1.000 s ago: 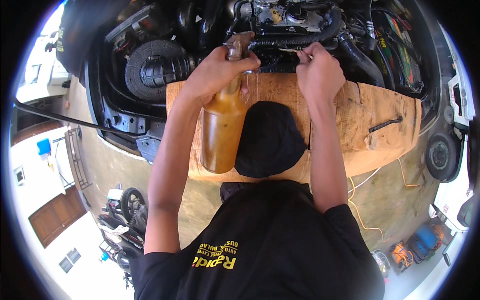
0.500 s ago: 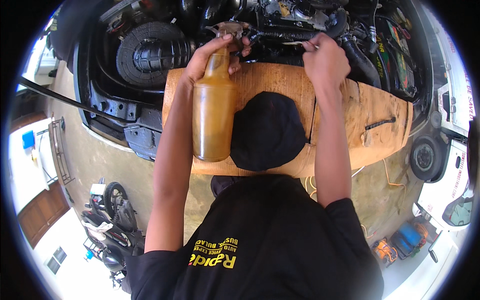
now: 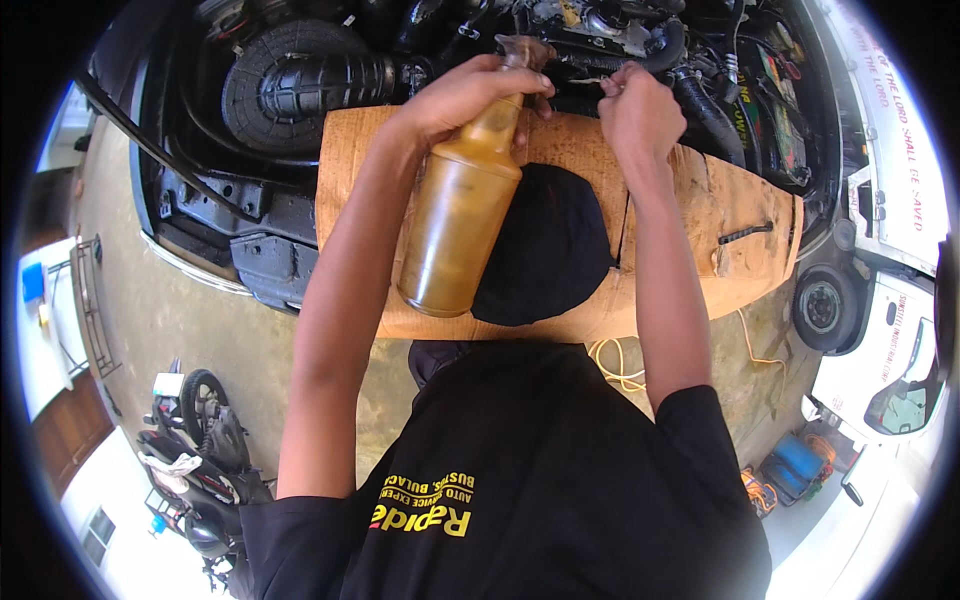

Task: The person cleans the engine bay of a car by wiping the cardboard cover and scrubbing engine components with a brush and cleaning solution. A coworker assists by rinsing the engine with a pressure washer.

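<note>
Spray bottle (image 3: pixel 460 225) in left grip (image 3: pixel 455 100), long axis slanted, head (image 3: pixel 525 50) toward engine (image 3: pixel 600 38).

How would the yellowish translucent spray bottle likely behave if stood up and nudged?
The yellowish translucent spray bottle would probably tip easily, being tall and narrow. On its side, it may roll, since its body looks round. Its shiny wall could prove slippery below the neck held by the left hand.

Perched on the person's head, a fisheye camera faces down past the black shirt (image 3: pixel 560 440) to the left hand (image 3: pixel 452 102) and right hand (image 3: pixel 642 118), close by, taking in the engine bay (image 3: pixel 205 155) along its top edge.
</note>
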Tool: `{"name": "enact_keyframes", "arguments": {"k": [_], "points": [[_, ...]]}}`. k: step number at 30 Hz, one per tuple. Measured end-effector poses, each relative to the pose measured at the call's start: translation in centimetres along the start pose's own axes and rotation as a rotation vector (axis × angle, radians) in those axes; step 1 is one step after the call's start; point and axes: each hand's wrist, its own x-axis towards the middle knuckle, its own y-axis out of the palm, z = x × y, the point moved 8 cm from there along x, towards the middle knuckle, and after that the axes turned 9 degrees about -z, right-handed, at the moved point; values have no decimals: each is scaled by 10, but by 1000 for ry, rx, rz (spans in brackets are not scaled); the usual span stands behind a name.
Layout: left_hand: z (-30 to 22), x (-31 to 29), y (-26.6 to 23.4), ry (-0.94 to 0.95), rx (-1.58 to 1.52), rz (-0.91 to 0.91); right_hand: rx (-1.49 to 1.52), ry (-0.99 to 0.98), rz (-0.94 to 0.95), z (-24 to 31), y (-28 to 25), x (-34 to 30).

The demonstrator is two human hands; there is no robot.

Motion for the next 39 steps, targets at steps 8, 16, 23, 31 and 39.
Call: {"name": "enact_keyframes", "arguments": {"k": [8, 16, 23, 31, 39], "points": [[14, 5, 4, -47, -36, -16, -46, -53, -42, 10, 3, 3], [18, 6, 0, -44, -45, 18, -35, -40, -53, 15, 2, 3], [8, 1, 10, -8, 74, -89, -61, 39, 64, -4, 6, 5], [13, 12, 30, -104, 263, -138, 28, 65, -72, -65, -45, 18], [12, 9, 23, -110, 213, -224, 43, -127, 24, -49, 12, 43]]}}
